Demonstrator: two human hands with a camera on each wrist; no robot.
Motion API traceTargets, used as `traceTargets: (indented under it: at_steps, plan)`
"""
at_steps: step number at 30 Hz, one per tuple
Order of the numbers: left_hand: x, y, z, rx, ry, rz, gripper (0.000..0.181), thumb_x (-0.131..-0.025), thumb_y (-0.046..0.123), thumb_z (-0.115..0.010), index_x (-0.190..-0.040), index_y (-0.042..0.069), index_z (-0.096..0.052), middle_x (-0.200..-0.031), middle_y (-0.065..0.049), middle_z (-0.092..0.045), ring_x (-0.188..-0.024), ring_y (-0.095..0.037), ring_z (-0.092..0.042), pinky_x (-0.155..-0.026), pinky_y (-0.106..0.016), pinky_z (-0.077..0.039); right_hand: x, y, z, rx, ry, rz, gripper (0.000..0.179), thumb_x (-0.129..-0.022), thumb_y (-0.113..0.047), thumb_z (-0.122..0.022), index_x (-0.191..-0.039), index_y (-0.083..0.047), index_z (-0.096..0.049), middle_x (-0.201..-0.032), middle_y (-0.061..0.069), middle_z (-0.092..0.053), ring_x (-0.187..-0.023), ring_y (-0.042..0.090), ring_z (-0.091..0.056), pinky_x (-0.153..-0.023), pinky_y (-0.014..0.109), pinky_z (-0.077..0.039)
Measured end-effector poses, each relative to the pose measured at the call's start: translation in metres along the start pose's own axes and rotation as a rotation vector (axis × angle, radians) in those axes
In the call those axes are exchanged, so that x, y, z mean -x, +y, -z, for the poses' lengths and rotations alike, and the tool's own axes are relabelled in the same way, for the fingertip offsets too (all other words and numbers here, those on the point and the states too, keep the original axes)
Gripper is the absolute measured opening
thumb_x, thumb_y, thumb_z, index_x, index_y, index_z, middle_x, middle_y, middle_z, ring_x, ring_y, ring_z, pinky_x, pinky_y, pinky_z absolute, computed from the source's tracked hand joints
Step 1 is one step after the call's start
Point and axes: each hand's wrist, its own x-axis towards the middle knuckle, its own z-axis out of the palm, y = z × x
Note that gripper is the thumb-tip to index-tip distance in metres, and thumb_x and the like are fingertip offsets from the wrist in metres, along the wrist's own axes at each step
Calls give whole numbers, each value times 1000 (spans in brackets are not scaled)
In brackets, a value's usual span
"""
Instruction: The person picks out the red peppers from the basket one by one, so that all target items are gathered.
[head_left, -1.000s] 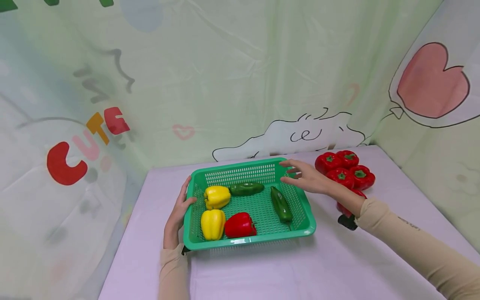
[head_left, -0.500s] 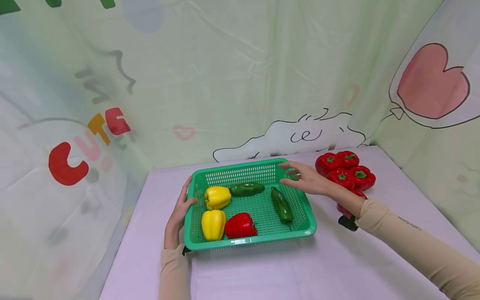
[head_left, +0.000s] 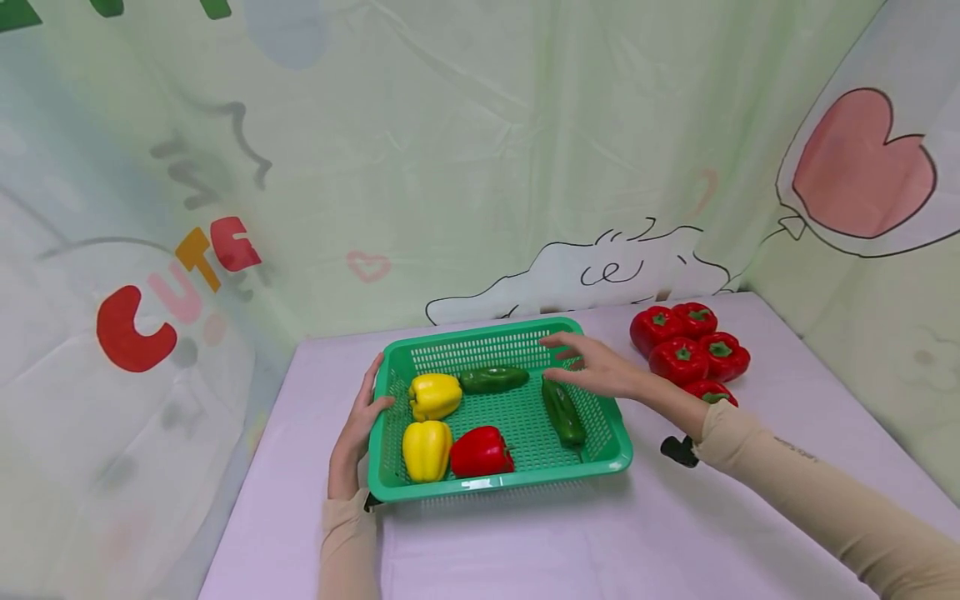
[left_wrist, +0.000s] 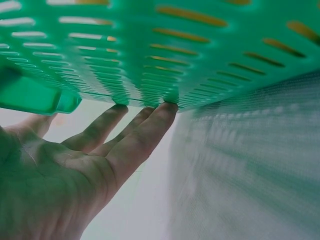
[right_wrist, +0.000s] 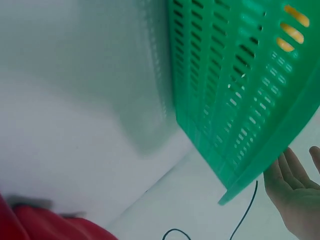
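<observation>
My left hand (head_left: 357,429) holds the left side of a green plastic basket (head_left: 555,476), thumb over the rim. In the left wrist view its fingertips press the slotted outer wall. My right hand (head_left: 595,367) hovers over the basket's right side, fingers spread and holding nothing. Just below it lies a long green pepper (head_left: 564,414); another green pepper (head_left: 494,379) lies along the back wall. Two yellow bell peppers (head_left: 427,451) sit at the left, with a red bell pepper (head_left: 482,452) beside the front one. In the right wrist view, the right hand (right_wrist: 295,195) shows beyond the rim.
Several red bell peppers (head_left: 678,360) are grouped on the lilac tabletop (head_left: 480,550) right of the basket, one partly behind the right forearm. A printed curtain (head_left: 450,167) stands behind the table. A black device (head_left: 679,451) sits at the right wrist.
My right hand has moved slightly left and inward over the basket, nearer the right green pepper. The left hand, basket and peppers stay where they were.
</observation>
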Motion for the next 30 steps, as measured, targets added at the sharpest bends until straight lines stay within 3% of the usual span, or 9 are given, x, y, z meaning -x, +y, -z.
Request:
traceTargets:
  at_steps: [5, 12, 18, 30]
  plan:
    - [0, 2, 0, -5, 10, 8, 78, -96, 3, -46, -160, 26, -9, -157, -22, -27, -120, -45, -48, -78, -32, -56, -2, -1, -11, -52, -31, 17, 57, -94, -24, -65, -142, 1, -45, -141, 24, -49, -119, 43, -54, -95, 57, -47]
    - [1, 1, 1, -13, 15, 19, 78, -96, 3, -45, -160, 28, -9, -158, -20, -26, -117, -40, -49, -78, -31, -55, -1, -4, -30, -56, -57, 16, 56, -94, -24, -65, -140, 2, -46, -140, 24, -50, -116, 42, -57, -91, 49, -52]
    - [2, 0, 0, -14, 9, 15, 78, -96, 3, -45, -160, 28, -9, -158, -21, -26, -115, -37, -51, -78, -32, -55, -2, -8, -48, -95, -82, 32, 53, -94, -23, -66, -138, 1, -49, -139, 22, -51, -115, 42, -57, -91, 50, -52]
    - [3, -1, 0, 15, -2, 6, 77, -96, 4, -45, -160, 27, -8, -157, -23, -26, -115, -39, -52, -75, -32, -56, -7, -15, -81, -147, -207, 21, 57, -94, -27, -65, -142, -2, -46, -143, 19, -47, -120, 41, -52, -94, 51, -49]
